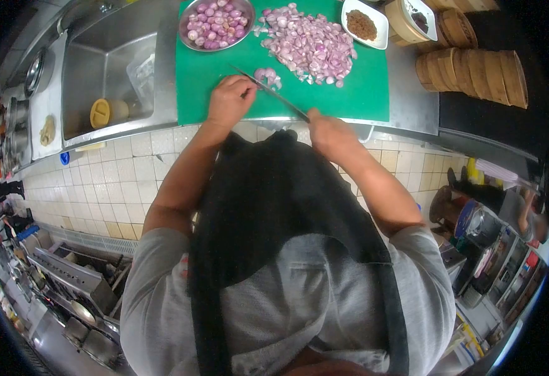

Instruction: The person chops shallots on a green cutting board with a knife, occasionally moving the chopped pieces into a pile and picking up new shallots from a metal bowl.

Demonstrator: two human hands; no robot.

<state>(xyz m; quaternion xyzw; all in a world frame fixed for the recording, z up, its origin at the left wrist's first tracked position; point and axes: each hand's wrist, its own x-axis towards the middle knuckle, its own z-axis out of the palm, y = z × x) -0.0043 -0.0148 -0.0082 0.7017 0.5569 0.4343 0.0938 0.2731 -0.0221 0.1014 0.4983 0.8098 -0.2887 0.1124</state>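
My right hand (329, 133) is closed round the handle of a knife (274, 94), whose blade points up and left over the green cutting board (350, 103). Beside the blade's far end, my left hand (232, 99) has its fingers curled together; whatever they hold is hidden. A few cut shallot pieces (267, 76) lie just beyond the blade. Farther back spreads a large pile of sliced shallots (309, 47). A metal bowl (183, 36) at the board's back left holds whole peeled shallots (215, 24).
At the back right are a white dish (380, 39) of brown food and stacked bamboo steamers (472, 72). To the left, a sink (108, 56) contains a yellow-lidded container (101, 113). Another person (525, 216) is at the far right.
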